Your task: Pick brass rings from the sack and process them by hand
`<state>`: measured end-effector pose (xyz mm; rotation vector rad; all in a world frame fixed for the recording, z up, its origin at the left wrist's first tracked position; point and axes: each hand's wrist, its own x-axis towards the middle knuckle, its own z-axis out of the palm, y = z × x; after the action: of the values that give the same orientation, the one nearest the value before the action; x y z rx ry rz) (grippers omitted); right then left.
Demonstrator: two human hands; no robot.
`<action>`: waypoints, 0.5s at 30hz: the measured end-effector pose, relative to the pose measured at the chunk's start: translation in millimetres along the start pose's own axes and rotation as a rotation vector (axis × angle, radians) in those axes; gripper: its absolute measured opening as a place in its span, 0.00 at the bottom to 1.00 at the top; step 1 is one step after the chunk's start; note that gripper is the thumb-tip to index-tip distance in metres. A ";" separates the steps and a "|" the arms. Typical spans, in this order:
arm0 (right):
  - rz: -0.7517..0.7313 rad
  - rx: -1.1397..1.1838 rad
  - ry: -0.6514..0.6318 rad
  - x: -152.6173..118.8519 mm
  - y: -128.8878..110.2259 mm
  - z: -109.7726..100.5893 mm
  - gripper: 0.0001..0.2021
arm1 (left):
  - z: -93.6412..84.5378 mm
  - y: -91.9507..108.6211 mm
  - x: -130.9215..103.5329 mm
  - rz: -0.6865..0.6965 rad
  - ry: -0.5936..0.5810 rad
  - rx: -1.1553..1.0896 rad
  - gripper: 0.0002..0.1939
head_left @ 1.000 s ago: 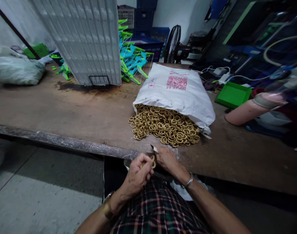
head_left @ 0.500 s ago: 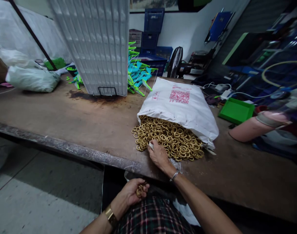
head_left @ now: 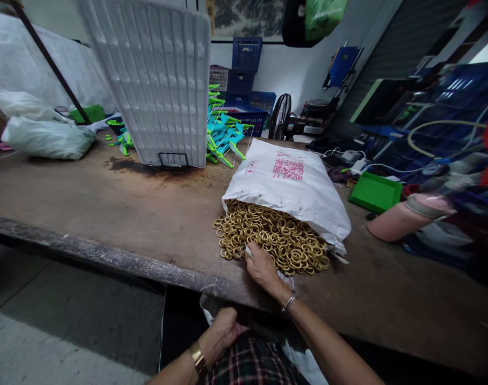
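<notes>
Brass-coloured rings (head_left: 279,235) lie in a heap spilling from the mouth of a white sack (head_left: 294,182) with a red printed code. At the heap's front edge is my right hand (head_left: 262,270), its fingers closed, with something small and pale at the fingertips; whether it also grips a ring cannot be made out. My left hand (head_left: 225,327), with a gold watch at the wrist, is below the table edge above my lap. Its back is turned up, so its fingers and anything in them are hidden. A pale bag edge (head_left: 207,310) shows beside it.
A tall ribbed translucent panel (head_left: 159,91) stands at the back, with green and turquoise plastic pieces (head_left: 225,131) behind it. Right of the sack are a green tray (head_left: 375,192) and a pink bottle (head_left: 404,218). A plastic bag (head_left: 47,136) lies at the left of the table (head_left: 147,214).
My left hand has turned over from palm up, where brass rings showed, to back up. The right hand remains at the front of the heap. The camera view has shifted slightly.
</notes>
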<state>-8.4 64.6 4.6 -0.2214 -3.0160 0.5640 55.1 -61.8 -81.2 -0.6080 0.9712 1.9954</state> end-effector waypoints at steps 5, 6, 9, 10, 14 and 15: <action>-0.086 0.004 -0.019 -6.0 1.2 -0.3 0.08 | 0.4 3.6 -7.0 -0.040 0.052 0.095 0.05; -0.095 -0.010 -0.023 -6.9 0.0 -1.0 0.07 | -0.2 4.7 -9.5 -0.047 0.035 0.115 0.05; -0.091 -0.046 -0.031 -8.4 -2.4 -3.3 0.06 | -2.3 9.8 -20.5 -0.045 -0.096 0.252 0.04; -0.089 -0.047 -0.036 -8.8 -2.0 -4.0 0.06 | -2.3 12.9 -25.6 -0.026 -0.143 0.321 0.05; -0.091 -0.007 -0.022 -11.6 6.0 -5.2 0.07 | 6.2 34.5 -54.3 0.093 -0.267 0.630 0.10; -0.089 0.010 -0.009 -12.7 8.9 -5.1 0.07 | 10.7 41.3 -62.0 0.120 -0.287 0.681 0.11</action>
<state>5.8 72.7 5.7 -0.0841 -3.0134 0.5734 54.2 -97.0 -14.7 0.1094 1.4200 1.6348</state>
